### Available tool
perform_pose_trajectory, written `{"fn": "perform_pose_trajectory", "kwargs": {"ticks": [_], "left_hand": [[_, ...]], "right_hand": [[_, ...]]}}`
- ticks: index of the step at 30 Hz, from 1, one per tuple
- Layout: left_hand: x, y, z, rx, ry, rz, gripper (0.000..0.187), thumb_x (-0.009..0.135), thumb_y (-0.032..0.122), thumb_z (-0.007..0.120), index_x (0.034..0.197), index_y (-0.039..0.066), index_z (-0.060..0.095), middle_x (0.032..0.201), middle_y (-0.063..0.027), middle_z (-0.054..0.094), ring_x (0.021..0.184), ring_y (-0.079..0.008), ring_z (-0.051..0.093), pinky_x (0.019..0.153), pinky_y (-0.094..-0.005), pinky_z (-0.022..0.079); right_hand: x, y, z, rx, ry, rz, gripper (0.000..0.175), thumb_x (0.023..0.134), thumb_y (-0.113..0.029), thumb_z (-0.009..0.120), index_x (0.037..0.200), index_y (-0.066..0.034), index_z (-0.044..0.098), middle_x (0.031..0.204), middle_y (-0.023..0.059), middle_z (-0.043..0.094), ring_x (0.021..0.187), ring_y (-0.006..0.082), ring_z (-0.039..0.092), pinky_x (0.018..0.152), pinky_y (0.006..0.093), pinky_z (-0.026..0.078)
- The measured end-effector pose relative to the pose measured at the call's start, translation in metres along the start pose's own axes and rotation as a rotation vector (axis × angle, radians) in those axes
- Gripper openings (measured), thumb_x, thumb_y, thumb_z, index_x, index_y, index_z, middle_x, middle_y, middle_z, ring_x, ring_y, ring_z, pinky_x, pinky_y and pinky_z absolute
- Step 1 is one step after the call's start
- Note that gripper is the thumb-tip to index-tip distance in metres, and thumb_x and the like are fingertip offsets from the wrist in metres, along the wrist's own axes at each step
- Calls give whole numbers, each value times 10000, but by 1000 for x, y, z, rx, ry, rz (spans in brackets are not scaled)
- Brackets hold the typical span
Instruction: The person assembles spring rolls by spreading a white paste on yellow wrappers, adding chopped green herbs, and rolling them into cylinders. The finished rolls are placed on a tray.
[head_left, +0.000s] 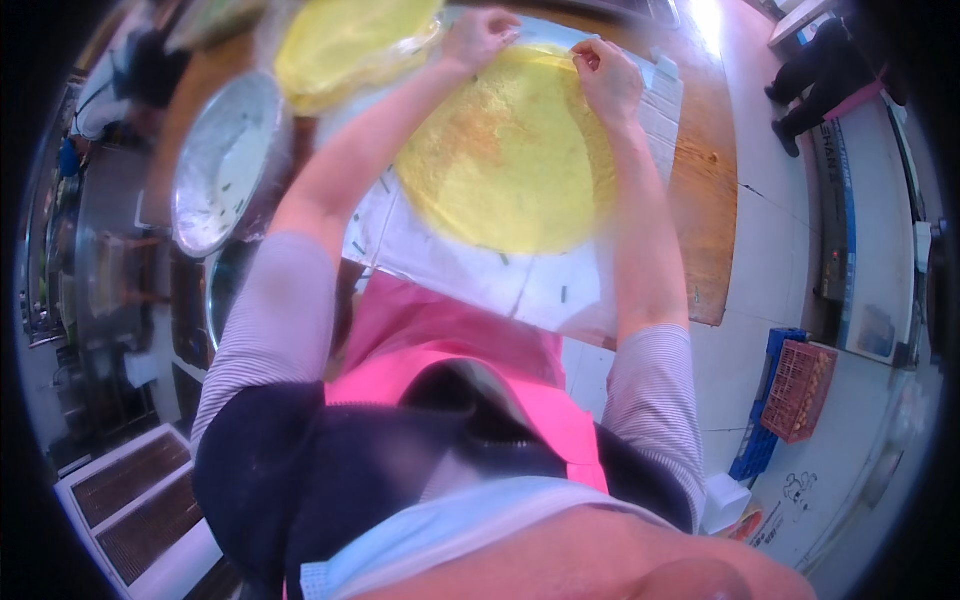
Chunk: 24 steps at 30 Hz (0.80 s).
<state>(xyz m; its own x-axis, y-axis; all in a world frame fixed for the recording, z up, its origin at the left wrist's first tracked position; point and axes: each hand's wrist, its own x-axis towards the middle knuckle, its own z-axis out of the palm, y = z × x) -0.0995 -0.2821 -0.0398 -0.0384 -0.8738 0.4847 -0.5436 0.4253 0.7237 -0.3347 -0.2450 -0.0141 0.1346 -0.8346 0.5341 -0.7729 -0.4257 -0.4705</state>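
Observation:
A large, thin, round yellow sheet (517, 165), which looks like a cooked egg sheet with a browned patch, lies over a white covering (450, 262) on the wooden table. Fingertips of my left hand (480, 37) are pinched together at its far left edge. On the far right edge, my right hand (611, 79) pinches the rim between thumb and fingers. Small dark green pieces (564, 294) are scattered on the covering. Beyond my left forearm, more round yellow sheets (356, 45) sit on clear plastic, blurred.
Left of my arm is an oval metal basin (229, 165) with pale contents and green bits. The wooden tabletop (705, 210) ends at the right. On the floor beyond stand a red crate (799, 390) and a blue crate (757, 450). Another person's legs (814, 79) show at upper right.

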Motion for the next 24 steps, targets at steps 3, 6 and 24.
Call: {"fn": "perform_pose_trajectory", "kwargs": {"ticks": [3,6,24], "left_hand": [[-12,18,-7,54,15,-9,217,840,184,689,994,34,721,936,-136,730,856,-226,693,781,-341,540],[-29,43,-20,303,-50,173,274,874,267,667,1106,127,705,1054,-88,714,924,-239,684,808,-357,535],[-88,51,-23,671,-475,153,727,967,641,327,1513,160,329,1569,-147,287,1451,-295,271,1185,-457,198]], "right_hand": [[-8,5,8,-48,-4,97,146,817,-225,700,943,-155,727,858,17,719,804,204,685,721,333,522],[-13,6,10,-52,-7,160,158,809,-241,709,952,-176,729,859,6,724,824,209,689,724,342,524],[-16,32,9,-102,279,-155,215,806,-177,698,1021,-175,697,935,74,704,887,278,667,777,400,515]]}}
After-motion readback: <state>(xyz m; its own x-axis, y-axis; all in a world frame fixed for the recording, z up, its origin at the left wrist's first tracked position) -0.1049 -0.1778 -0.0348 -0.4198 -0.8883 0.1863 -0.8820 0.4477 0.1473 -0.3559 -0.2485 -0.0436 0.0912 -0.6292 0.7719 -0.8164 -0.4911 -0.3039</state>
